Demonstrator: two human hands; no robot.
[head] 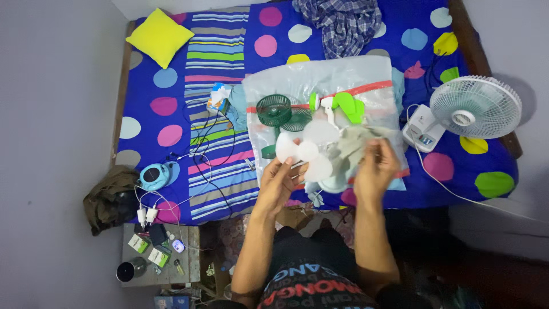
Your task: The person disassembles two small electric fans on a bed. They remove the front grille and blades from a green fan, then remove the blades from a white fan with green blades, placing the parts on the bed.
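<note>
Left hand [278,182] grips white fan blades [306,151]; right hand [374,170] pinches grey cloth [354,143] (both closed).

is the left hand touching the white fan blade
Touching. The head view shows the left hand with its fingers curled around the edge of the white fan blade, no gap between them.

white blade [306,150] smooth glossy plastic, rag [354,143] soft matt cloth, bag [343,74] clear shiny plastic, bedsheet [166,103] matt cotton-looking.
</note>
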